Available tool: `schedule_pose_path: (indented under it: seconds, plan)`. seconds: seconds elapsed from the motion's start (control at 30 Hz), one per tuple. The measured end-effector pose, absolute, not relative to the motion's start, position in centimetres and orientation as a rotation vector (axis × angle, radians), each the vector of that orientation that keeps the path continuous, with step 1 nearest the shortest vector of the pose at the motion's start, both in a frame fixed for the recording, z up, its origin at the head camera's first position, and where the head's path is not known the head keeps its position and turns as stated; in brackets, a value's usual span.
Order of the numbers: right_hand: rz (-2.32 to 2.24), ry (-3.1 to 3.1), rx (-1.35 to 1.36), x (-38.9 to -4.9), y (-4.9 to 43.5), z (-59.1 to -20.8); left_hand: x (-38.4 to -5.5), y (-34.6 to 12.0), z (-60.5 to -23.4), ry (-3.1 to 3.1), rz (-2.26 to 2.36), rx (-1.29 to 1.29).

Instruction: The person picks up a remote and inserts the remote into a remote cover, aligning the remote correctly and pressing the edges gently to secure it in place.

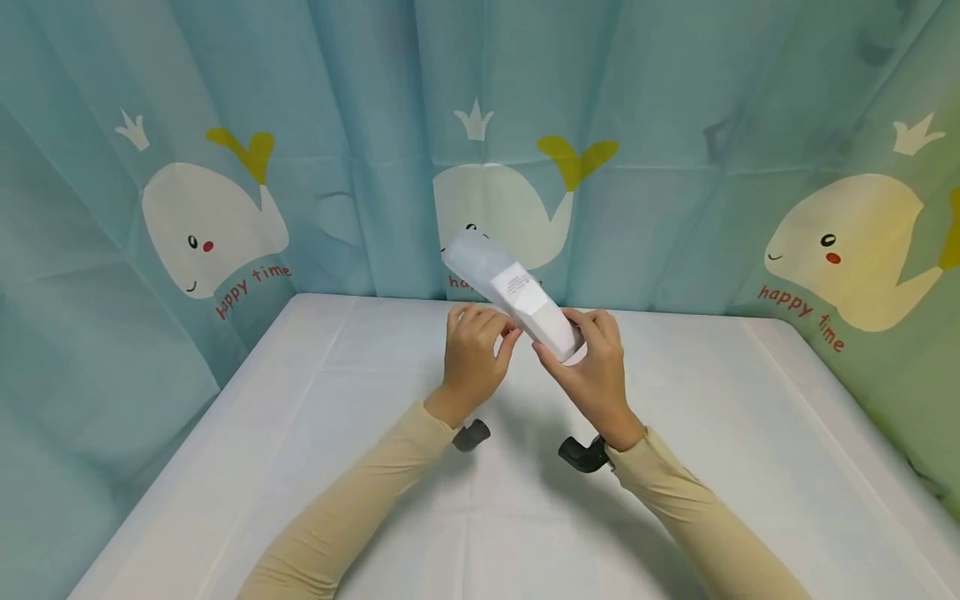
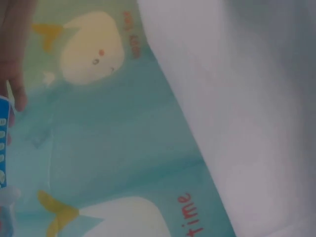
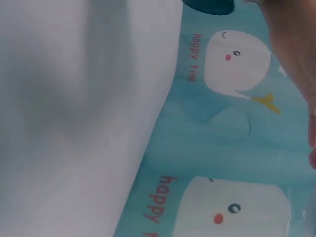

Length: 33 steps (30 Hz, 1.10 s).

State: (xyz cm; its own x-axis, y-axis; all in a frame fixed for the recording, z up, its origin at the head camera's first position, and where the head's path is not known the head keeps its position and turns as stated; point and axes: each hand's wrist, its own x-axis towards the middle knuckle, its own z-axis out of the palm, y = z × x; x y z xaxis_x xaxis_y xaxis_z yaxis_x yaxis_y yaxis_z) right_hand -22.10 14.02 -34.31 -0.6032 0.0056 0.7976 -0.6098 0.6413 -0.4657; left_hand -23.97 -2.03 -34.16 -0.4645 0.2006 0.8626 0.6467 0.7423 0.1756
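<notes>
A long white package (image 1: 534, 310) with small printed lines is held tilted above the table, its upper-left part translucent plastic (image 1: 476, 254). My right hand (image 1: 596, 367) grips its lower right end, thumb on the near side and fingers round the far side. At the package's lower-left edge, my left hand (image 1: 476, 354) pinches with thumb and forefinger, the other fingers bent. The left wrist view catches the package's blue printed face (image 2: 4, 143) at the frame edge, with the right hand (image 2: 14, 54) above it. In the right wrist view the left hand (image 3: 291, 49) shows at upper right.
A white-covered table (image 1: 375, 500) lies under both hands. Behind it hangs a blue-green curtain (image 1: 652, 233) with printed whales. Black wrist mounts (image 1: 583, 455) project inward below the hands.
</notes>
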Motion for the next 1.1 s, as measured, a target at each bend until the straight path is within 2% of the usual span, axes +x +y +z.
schedule_pose_path:
  seconds: [0.23,0.47,0.63,1.1]
  plan:
    - [0.839,-1.999,0.546,-22.2,14.1,-34.6,-23.7,-3.5,-34.1,-2.028,-0.441,-0.731]
    - [0.395,-1.764,0.757,-22.6,14.7,-35.2,-23.4,-5.8,-31.2,-1.675,-0.189,-0.672]
    - [0.237,-1.648,0.841,-22.8,14.5,-35.3,-23.7,-5.8,-29.7,-1.746,-0.080,-0.656]
    - [0.170,-1.597,0.872,-23.4,14.0,-36.0,-25.1,-5.0,-30.1,-1.946,-0.356,-0.769]
